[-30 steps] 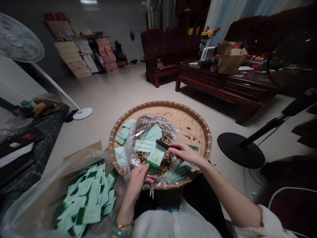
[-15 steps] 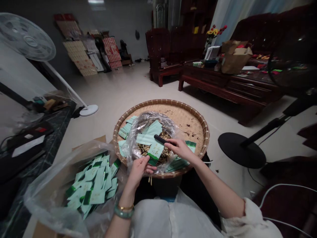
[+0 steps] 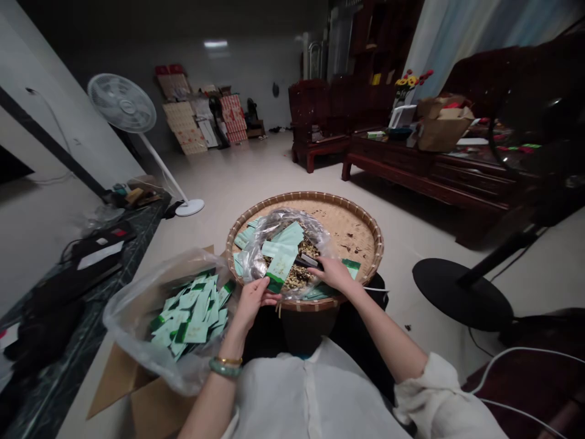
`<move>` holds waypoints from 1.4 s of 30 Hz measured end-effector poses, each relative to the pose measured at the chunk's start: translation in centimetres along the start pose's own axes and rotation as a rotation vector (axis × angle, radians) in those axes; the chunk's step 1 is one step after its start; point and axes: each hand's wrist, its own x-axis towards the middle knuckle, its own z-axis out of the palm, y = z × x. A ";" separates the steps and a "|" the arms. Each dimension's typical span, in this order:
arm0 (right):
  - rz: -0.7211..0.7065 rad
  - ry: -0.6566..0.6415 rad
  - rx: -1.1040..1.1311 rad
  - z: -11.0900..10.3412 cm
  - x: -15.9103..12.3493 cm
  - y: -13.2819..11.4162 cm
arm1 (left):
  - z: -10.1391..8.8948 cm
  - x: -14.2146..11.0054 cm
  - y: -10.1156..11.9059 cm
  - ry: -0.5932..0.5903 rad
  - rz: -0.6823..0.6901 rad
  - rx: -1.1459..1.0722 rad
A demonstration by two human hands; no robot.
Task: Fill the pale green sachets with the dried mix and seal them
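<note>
My left hand (image 3: 253, 299) pinches the dark green end of a pale green paper-like packet (image 3: 282, 266), which lies over the open clear plastic bag (image 3: 256, 259). In my right hand (image 3: 336, 274) is a black hand tool with a pale strip (image 3: 311, 261), just right of the packet; its exact kind is unclear. A chopped, dried plant-like mix (image 3: 301, 277) fills the bag, with more flat packets (image 3: 289, 233) lying on top. All this rests in a round woven bamboo tray (image 3: 354, 213). Further packets (image 3: 351, 267) lie beside my right hand, partly hidden by it.
At the left, a cardboard box (image 3: 114, 381) holds a plastic bag (image 3: 121, 305) full of green packets (image 3: 196, 311). A white standing fan (image 3: 123, 103) and a black fan base (image 3: 461, 296) flank the tray. A dark wooden table (image 3: 411, 158) stands behind; a white cable (image 3: 516, 350) runs at right.
The black tool has moved from over the packet's upper edge to its right side and turned, showing its pale strip. The packet now points more upward. The camera view has shifted left and up.
</note>
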 end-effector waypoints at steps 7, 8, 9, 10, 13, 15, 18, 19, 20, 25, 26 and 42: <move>-0.125 0.099 0.024 0.4 -0.2 -1.8 | 0.3 -0.9 -0.5 -0.050 0.006 0.042; -0.153 0.111 0.055 0.4 0.0 -2.5 | 0.4 -0.9 -0.6 -0.062 0.000 0.049; -0.182 0.120 0.088 0.4 0.1 -3.1 | 0.6 -0.9 -0.7 -0.075 -0.004 0.057; -0.212 0.126 0.118 0.6 0.3 -3.8 | 0.7 -1.0 -0.8 -0.087 -0.007 0.063; -0.280 0.147 0.188 1.3 0.8 -5.5 | 1.1 -1.2 -0.7 -0.116 -0.008 0.076; -0.303 0.167 0.226 1.8 0.9 -6.1 | 1.1 -1.5 -0.5 -0.125 -0.004 0.075; -0.311 0.180 0.286 2.5 1.2 -6.3 | 1.0 -1.7 -0.3 -0.123 0.001 0.059; -0.304 0.177 0.307 2.6 1.4 -6.3 | 1.0 -1.7 -0.3 -0.120 0.001 0.050; -0.291 0.173 0.329 2.7 1.6 -6.2 | 1.0 -1.6 -0.3 -0.117 0.000 0.039; -0.153 0.149 0.434 2.7 2.6 -4.8 | 1.3 -1.1 -0.5 -0.093 0.013 -0.039; -0.125 0.144 0.440 2.5 2.7 -4.3 | 1.3 -1.0 -0.5 -0.079 0.032 -0.070; -0.020 -0.064 -0.317 6.2 8.7 -7.1 | 0.1 2.4 0.8 0.255 0.231 -0.641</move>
